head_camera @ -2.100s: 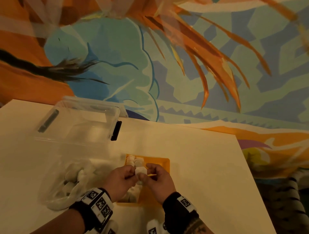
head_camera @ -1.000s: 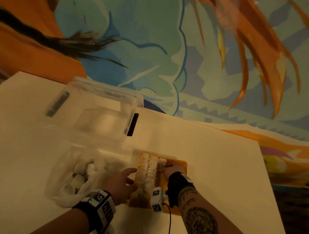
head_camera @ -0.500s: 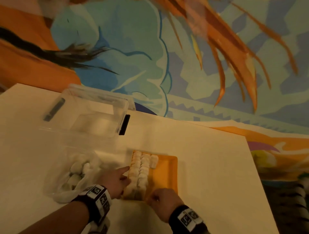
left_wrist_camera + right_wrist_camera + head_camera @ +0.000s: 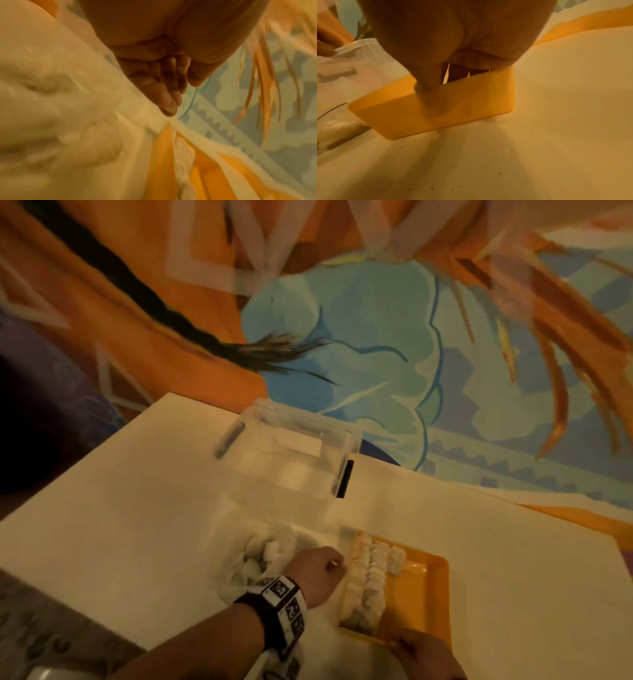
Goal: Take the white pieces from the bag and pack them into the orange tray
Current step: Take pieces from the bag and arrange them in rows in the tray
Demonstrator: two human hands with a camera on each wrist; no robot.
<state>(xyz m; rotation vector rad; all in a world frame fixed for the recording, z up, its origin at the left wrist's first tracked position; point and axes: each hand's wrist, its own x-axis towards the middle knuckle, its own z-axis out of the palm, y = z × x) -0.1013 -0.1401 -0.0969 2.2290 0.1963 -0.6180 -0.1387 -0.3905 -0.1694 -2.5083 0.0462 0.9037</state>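
The orange tray (image 4: 423, 594) lies on the table with two long rows of white pieces (image 4: 366, 577) and a short third row at its far end. Left of it slumps the clear bag (image 4: 239, 546), more white pieces (image 4: 270, 551) inside. My left hand (image 4: 337, 565) rests between bag and tray with its fingers (image 4: 164, 88) loosely curled and nothing in them. My right hand (image 4: 402, 643) grips the tray's near wall (image 4: 462, 105): its thumb (image 4: 426, 86) is outside, the fingers inside.
A clear plastic box (image 4: 298, 453) with a black latch stands behind the bag. The white table (image 4: 513, 594) ends at the right and far side against a painted wall. The bag (image 4: 335, 131) lies close to the tray's left corner.
Both hands held a white piece over the tray. The right hand set it at the far end, then drew back to the near wall and took hold. The left hand stayed beside the bag.
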